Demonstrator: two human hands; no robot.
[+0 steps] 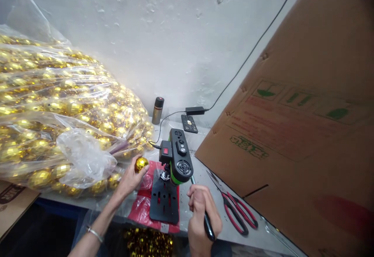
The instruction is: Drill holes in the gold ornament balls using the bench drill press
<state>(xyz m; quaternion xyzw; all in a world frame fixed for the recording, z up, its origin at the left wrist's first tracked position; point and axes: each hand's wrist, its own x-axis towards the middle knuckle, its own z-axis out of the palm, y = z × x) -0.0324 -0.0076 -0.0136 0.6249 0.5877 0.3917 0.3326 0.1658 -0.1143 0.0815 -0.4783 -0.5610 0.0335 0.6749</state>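
Observation:
Between the fingers of my left hand [133,179] is a gold mirrored ball [141,164], held just left of a small black press machine [181,157]. My right hand [201,214] is wrapped round the black-gripped lever handle [208,226] on the machine's right side. The machine has a red switch [165,150] and a slotted black base plate [164,200]. Under the base lies a red plastic packet [138,210]. Part of the lever is hidden by my right fingers.
A large clear bag of gold balls [67,93] fills the left. Behind stand a spray can [158,111], a phone [189,124] and a power adapter [195,111]. Red-handled scissors [238,212] lie right, beside a big cardboard box [292,124]. More gold pieces [149,243] show below the table edge.

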